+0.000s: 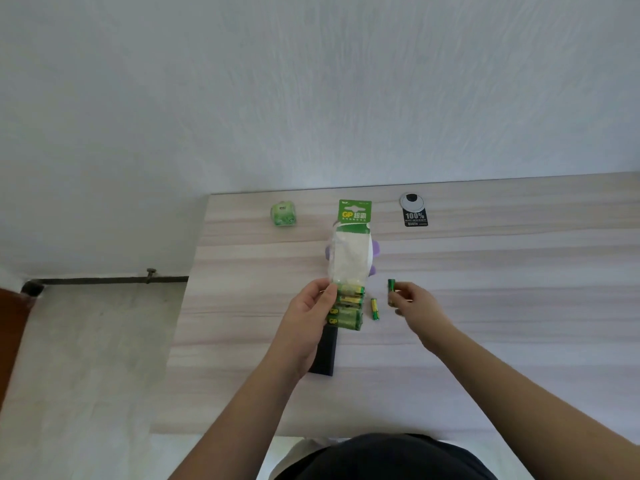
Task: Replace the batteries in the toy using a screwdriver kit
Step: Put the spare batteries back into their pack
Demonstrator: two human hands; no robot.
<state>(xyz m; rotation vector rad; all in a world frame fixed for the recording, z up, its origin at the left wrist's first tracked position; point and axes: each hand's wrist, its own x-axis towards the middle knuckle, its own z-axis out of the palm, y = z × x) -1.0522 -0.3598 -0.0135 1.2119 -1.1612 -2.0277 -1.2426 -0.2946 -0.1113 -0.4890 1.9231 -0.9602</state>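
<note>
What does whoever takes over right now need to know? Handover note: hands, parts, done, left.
Left hand: holds the battery pack up by its side, above the table.
Right hand: pinches one loose battery just above the table.
A second loose battery lies on the table between the hands.
Toy: mostly hidden behind the pack, white and purple; its state cannot be told.
Dark case, possibly the screwdriver kit: under the left hand, looks closed.
Done: two batteries out of the pack.
Left: open the toy, swap batteries, close it.
</note>
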